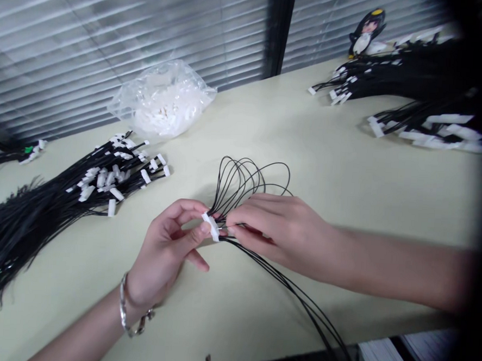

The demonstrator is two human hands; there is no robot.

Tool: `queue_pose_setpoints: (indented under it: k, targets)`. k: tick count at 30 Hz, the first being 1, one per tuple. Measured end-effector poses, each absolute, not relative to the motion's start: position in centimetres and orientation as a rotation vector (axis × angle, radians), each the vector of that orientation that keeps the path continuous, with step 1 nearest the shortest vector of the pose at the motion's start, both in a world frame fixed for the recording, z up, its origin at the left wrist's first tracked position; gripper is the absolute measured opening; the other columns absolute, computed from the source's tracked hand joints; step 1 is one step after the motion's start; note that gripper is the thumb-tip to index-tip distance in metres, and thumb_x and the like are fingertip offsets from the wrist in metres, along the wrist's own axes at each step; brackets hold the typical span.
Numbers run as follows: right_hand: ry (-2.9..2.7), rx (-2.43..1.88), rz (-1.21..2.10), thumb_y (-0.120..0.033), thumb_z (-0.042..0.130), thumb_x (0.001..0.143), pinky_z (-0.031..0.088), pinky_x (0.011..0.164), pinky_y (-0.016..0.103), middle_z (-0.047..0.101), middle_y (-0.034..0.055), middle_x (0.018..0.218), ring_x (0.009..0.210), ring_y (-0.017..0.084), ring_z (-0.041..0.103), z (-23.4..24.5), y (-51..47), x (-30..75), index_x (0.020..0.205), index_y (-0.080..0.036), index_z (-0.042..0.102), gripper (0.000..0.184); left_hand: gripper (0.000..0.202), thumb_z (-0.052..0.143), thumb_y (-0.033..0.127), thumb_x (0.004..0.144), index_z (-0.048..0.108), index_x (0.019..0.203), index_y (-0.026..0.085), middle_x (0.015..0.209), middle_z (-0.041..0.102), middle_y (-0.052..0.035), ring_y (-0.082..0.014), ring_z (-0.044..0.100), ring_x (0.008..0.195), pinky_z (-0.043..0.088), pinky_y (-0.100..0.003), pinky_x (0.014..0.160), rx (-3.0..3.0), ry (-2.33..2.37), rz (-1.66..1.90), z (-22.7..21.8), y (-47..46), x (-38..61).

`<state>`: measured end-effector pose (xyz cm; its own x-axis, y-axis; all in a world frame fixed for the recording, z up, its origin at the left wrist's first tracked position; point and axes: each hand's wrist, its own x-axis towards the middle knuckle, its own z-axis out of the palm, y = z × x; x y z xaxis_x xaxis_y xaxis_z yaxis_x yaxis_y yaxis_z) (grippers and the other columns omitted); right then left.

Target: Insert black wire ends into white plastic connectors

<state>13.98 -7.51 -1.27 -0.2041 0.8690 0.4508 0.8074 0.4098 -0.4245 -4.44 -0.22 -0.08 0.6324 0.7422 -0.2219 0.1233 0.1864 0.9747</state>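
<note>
Gripping a small white plastic connector (211,227) between thumb and fingers of the left hand (170,241), just left of centre, over the table (216,320). Pinching, apparently, a thin black wire with thumb and forefinger of the right hand (287,229), close beside the connector's right face, with a bright tip seemingly pointed at it.

Looks partway along: at the connector's far end, several thin black wires (219,201) apparently seated already, arching rightward in loose loops; at the near end, more strands trailing off to the near right. Perhaps not yet fully wired in the middle stretch; cannot tell the number of vacant slots at this size.

On the pale greenish table, to the left, a thick sheaf of black wires with white connectors (38,217); at the far right, similar dark bundles with white ends (419,74), and beside them a black-and-white penguin-suited figurine (361,43). Toward the far left, a clear plastic bag of small white pieces (164,102). Beyond the far edge, grey slatted blinds (229,33), divided by a dark upright post (279,30).
</note>
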Motion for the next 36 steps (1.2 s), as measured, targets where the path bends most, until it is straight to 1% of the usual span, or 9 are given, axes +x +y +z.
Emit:
queue_pose_setpoints:
  k: [5, 10, 12, 15, 17, 21, 27, 32, 36]
  targets:
    - [-2.045, -1.394, 0.095, -0.027, 0.038, 0.089, 0.026, 0.064, 0.012, 0.053, -0.0054, 0.071, 0.067, -0.003, 0.043, -1.17, -7.42, 13.97, 0.081, -0.017, 0.058, 0.023, 0.022, 0.063, 0.020, 0.077, 0.052, 0.096, 0.018, 0.088, 0.057, -0.0019, -0.0103, 0.057, 0.068, 0.049, -0.013, 0.036, 1.343, 0.825, 0.513, -0.14, -0.23, -4.48]
    - [-2.051, -1.371, 0.030, -0.026, 0.039, 0.089, 0.027, 0.065, 0.012, 0.054, -0.0042, 0.072, 0.070, -0.003, 0.044, -1.36, -7.47, 14.06, 0.083, -0.016, 0.059, 0.023, 0.022, 0.063, 0.020, 0.078, 0.052, 0.096, 0.018, 0.088, 0.058, -0.0021, -0.0114, 0.058, 0.071, 0.051, -0.015, 0.039, 1.338, 0.810, 0.504, -0.15, -0.27, -4.63]
    - [-2.046, -1.356, -0.018, -0.025, 0.040, 0.088, 0.027, 0.066, 0.012, 0.054, -0.0038, 0.074, 0.071, -0.002, 0.044, -1.49, -7.52, 14.06, 0.084, -0.016, 0.059, 0.021, 0.021, 0.063, 0.019, 0.078, 0.052, 0.096, 0.018, 0.089, 0.059, -0.0019, -0.0121, 0.060, 0.074, 0.053, -0.016, 0.045, 1.327, 0.808, 0.494, -0.16, -0.26, -4.63]
    - [-2.042, -1.316, -0.078, -0.024, 0.041, 0.088, 0.027, 0.067, 0.012, 0.054, -0.0033, 0.074, 0.071, -0.001, 0.043, -1.69, -7.64, 14.04, 0.083, -0.015, 0.058, 0.019, 0.020, 0.062, 0.018, 0.080, 0.051, 0.097, 0.019, 0.087, 0.061, -0.0010, -0.0120, 0.062, 0.076, 0.056, -0.018, 0.057, 1.315, 0.793, 0.481, -0.20, -0.21, -4.63]
    - [-2.058, -1.292, -0.109, -0.021, 0.043, 0.086, 0.027, 0.067, 0.013, 0.053, -0.0031, 0.074, 0.071, 0.000, 0.041, -1.84, -7.75, 14.03, 0.084, -0.015, 0.057, 0.016, 0.018, 0.061, 0.017, 0.080, 0.052, 0.096, 0.019, 0.084, 0.061, -0.0005, -0.0117, 0.063, 0.075, 0.055, -0.019, 0.060, 1.324, 0.762, 0.481, -0.27, -0.17, -4.64]
    - [-2.088, -1.260, -0.165, -0.018, 0.046, 0.083, 0.028, 0.069, 0.014, 0.053, -0.0024, 0.077, 0.073, 0.001, 0.039, -1.99, -7.87, 13.96, 0.087, -0.016, 0.056, 0.011, 0.017, 0.061, 0.014, 0.080, 0.054, 0.095, 0.019, 0.080, 0.061, 0.0000, -0.0116, 0.063, 0.071, 0.053, -0.017, 0.055, 1.338, 0.709, 0.507, -0.44, -0.17, -4.65]
    - [-2.070, -1.243, -0.111, -0.018, 0.044, 0.084, 0.029, 0.070, 0.013, 0.052, -0.0021, 0.078, 0.072, 0.001, 0.037, -1.67, -7.93, 13.72, 0.086, -0.015, 0.055, 0.012, 0.016, 0.061, 0.013, 0.079, 0.055, 0.093, 0.019, 0.075, 0.061, -0.0002, -0.0097, 0.060, 0.062, 0.052, -0.016, 0.050, 1.336, 0.676, 0.541, -0.47, -0.28, -4.56]
    - [-2.051, -1.244, -0.103, -0.018, 0.045, 0.084, 0.029, 0.069, 0.014, 0.052, -0.0031, 0.077, 0.072, 0.001, 0.036, -1.79, -8.07, 13.53, 0.085, -0.015, 0.055, 0.011, 0.018, 0.063, 0.014, 0.076, 0.055, 0.092, 0.020, 0.076, 0.062, -0.0006, -0.0112, 0.060, 0.063, 0.052, -0.018, 0.050, 1.327, 0.694, 0.550, -0.40, -0.33, -4.54]
    - [-2.084, -1.238, -0.170, -0.018, 0.045, 0.083, 0.029, 0.069, 0.016, 0.053, -0.0027, 0.079, 0.071, 0.002, 0.034, -2.15, -7.82, 13.45, 0.084, -0.015, 0.055, 0.011, 0.018, 0.062, 0.013, 0.078, 0.055, 0.093, 0.019, 0.077, 0.061, -0.0010, -0.0109, 0.061, 0.066, 0.053, -0.019, 0.055, 1.332, 0.689, 0.549, -0.37, -0.35, -4.50]
